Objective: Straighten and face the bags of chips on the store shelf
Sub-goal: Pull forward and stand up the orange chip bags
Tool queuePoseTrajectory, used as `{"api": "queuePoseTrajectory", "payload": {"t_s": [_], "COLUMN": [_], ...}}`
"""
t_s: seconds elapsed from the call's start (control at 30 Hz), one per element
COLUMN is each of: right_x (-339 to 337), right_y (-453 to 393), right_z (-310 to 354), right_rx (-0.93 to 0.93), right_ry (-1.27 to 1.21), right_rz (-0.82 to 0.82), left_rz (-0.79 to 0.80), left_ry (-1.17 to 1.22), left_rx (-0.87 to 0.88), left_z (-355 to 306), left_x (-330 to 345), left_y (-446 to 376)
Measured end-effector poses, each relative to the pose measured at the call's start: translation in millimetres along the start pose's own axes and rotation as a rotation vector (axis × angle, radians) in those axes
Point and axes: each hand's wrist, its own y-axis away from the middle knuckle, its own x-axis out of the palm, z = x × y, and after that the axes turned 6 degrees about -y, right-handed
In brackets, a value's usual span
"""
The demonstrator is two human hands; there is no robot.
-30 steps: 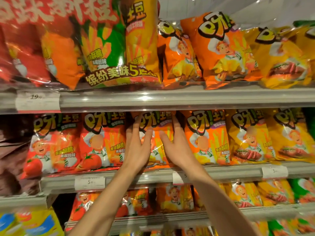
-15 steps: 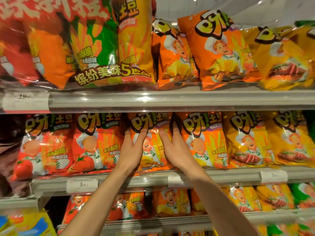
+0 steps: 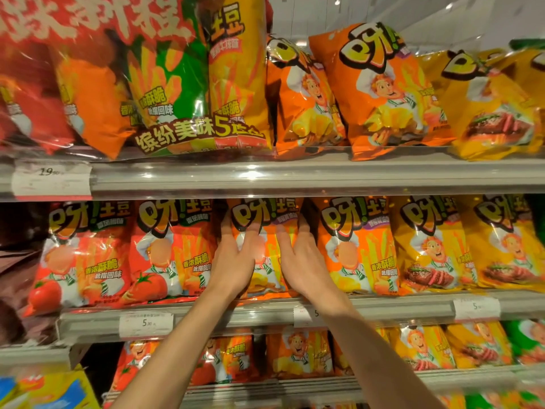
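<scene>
An orange chip bag stands upright in the middle of the middle shelf. My left hand holds its left edge, with the fingers slipped into the gap beside it and the thumb on the front. On the bag's right edge my right hand does the same. The hands cover the bag's lower front. Two red tomato bags stand to its left, another orange bag and yellow steak bags to its right, all facing forward.
On the upper shelf sit a large multi-pack and orange bags that lean sideways. The lower shelf holds more small bags. Price tags line the rails. A dark brown pack fills the far left.
My fingers have slid from the bag's front into the gaps on both sides of it. The view has shifted slightly left and down.
</scene>
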Motion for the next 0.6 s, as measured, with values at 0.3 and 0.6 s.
{"api": "queuePoseTrajectory", "payload": {"t_s": [0.3, 0.6], "right_x": [-9, 2], "right_y": [-29, -22], "right_z": [10, 3], "right_rx": [0.206, 0.078], "right_ry": [-0.307, -0.262], "right_rz": [0.050, -0.116], "left_rz": [0.009, -0.083], "left_ry": [0.218, 0.155], "left_rx": [-0.167, -0.039], "left_z": [-17, -14], "left_x": [-8, 0], "left_y": [-25, -16]}}
